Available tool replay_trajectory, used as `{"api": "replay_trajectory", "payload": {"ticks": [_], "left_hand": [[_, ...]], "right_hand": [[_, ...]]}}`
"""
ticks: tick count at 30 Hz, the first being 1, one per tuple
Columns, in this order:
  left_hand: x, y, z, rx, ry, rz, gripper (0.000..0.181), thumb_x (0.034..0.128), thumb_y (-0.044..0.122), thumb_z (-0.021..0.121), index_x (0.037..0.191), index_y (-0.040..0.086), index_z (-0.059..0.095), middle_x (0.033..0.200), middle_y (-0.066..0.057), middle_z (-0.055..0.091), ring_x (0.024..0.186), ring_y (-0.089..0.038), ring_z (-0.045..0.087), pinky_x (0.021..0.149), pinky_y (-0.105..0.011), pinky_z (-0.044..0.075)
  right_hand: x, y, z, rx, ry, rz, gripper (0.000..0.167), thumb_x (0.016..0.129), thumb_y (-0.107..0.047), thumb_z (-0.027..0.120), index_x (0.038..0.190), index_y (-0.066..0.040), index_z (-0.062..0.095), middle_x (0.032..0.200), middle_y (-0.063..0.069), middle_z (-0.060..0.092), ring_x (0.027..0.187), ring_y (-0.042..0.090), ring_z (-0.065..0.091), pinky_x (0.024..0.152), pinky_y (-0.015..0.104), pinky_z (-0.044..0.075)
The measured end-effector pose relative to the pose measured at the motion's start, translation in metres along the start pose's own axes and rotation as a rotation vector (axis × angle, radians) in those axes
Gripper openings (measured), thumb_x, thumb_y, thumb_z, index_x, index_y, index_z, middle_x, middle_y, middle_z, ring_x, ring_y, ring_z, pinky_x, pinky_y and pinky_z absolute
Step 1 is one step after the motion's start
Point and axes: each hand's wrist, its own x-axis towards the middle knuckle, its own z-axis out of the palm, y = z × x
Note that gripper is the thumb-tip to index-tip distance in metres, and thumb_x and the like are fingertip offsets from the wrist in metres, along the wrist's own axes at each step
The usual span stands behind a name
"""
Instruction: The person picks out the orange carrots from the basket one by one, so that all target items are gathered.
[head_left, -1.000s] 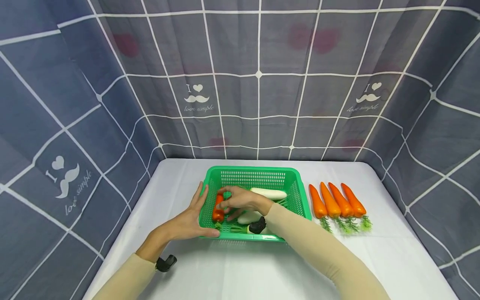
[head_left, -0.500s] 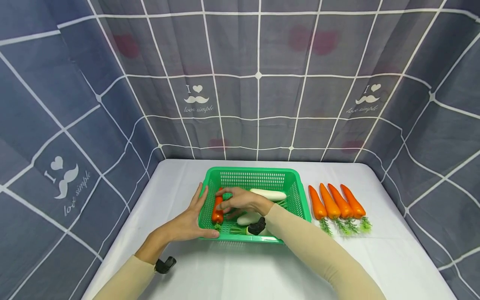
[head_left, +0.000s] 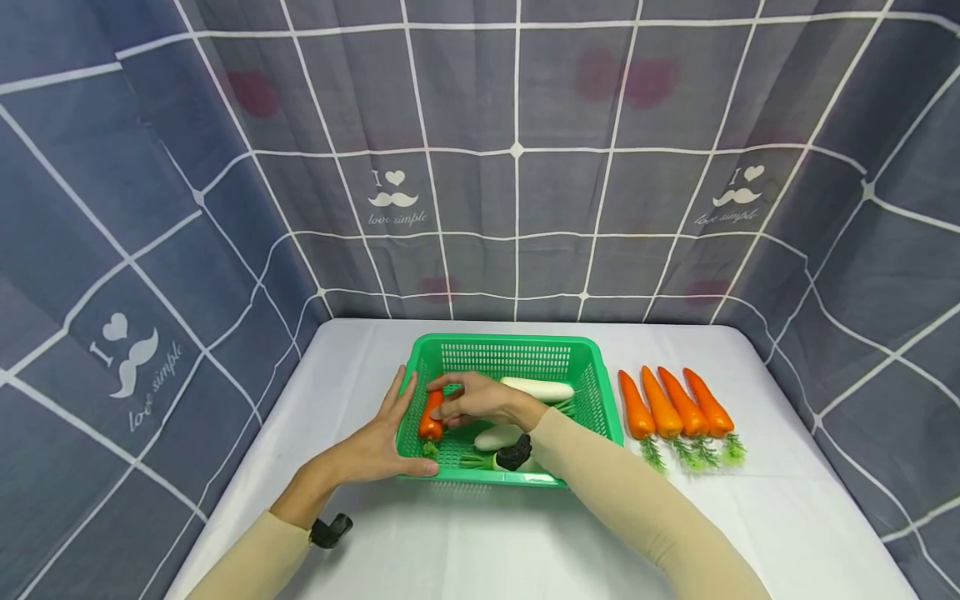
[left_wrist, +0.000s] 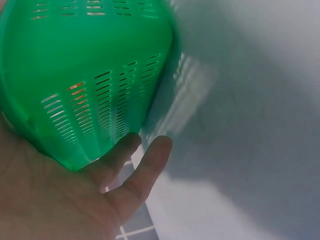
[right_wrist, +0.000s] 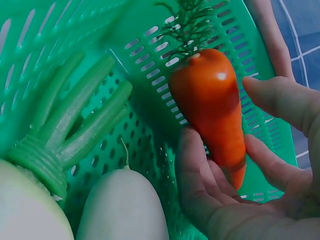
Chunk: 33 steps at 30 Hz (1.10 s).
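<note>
A green perforated basket (head_left: 517,340) stands on the table. My left hand (head_left: 375,446) lies along its left side with fingers spread, the thumb on the front rim. In the left wrist view, this hand (left_wrist: 65,200) touches the basket's outer wall. Inside the basket, my right hand (head_left: 476,398) has its fingers curled round an orange carrot (head_left: 432,415) by the left wall. The right wrist view shows the carrot (right_wrist: 210,95) between the fingers, leafy top toward the basket wall. White radishes (head_left: 536,388) lie to the right of the carrot; the right forearm partly covers them.
Several carrots (head_left: 671,407) lie in a row on the white tablecloth (head_left: 525,542), right of the basket, leafy ends toward me. Grey checked curtains (head_left: 517,208) enclose the table at the back and both sides.
The carrot in the basket has shifted slightly left and tilted, with the right fingers moving along with it. My left hand and the basket stay in place.
</note>
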Motion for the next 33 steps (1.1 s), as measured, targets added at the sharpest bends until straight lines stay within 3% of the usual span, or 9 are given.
{"api": "replay_trajectory", "payload": {"ticks": [9,16,23,33], "left_hand": [[0.001,0.001,-0.001,-0.003,-0.002,0.0,0.155,0.0909,0.056,0.1,0.187,0.024,-0.017,0.191,0.001,-0.038,0.179,-0.063,0.009,0.128,-0.086,0.04],[-0.001,0.002,0.0,0.002,0.005,-0.008,0.153,0.092,0.049,0.1,0.188,0.025,-0.016,0.192,0.001,-0.037,0.179,-0.062,0.01,0.128,-0.086,0.04],[-0.001,0.002,0.0,0.0,0.004,-0.012,0.154,0.0911,0.053,0.1,0.188,0.025,-0.016,0.192,-0.001,-0.036,0.179,-0.062,0.009,0.129,-0.087,0.038],[0.0,0.003,0.0,0.003,-0.001,-0.019,0.153,0.0915,0.054,0.099,0.188,0.024,-0.016,0.193,-0.006,-0.035,0.179,-0.062,0.008,0.128,-0.087,0.038]], "right_hand": [[-0.002,-0.003,-0.002,0.023,0.053,-0.015,0.056,0.107,-0.01,0.083,0.16,-0.009,0.064,0.116,0.01,0.073,0.097,0.021,0.079,0.098,0.04,0.072],[0.0,-0.004,-0.003,0.076,0.1,-0.037,0.054,0.107,-0.014,0.086,0.156,-0.008,0.064,0.124,0.013,0.07,0.102,0.022,0.08,0.104,0.043,0.071],[-0.003,-0.007,-0.003,0.067,0.11,-0.049,0.052,0.11,-0.016,0.083,0.156,-0.009,0.061,0.131,0.018,0.071,0.105,0.026,0.082,0.102,0.054,0.072],[-0.008,-0.013,-0.004,0.044,0.121,-0.051,0.051,0.114,-0.017,0.077,0.161,-0.012,0.06,0.142,0.023,0.066,0.112,0.031,0.076,0.101,0.058,0.071]]}}
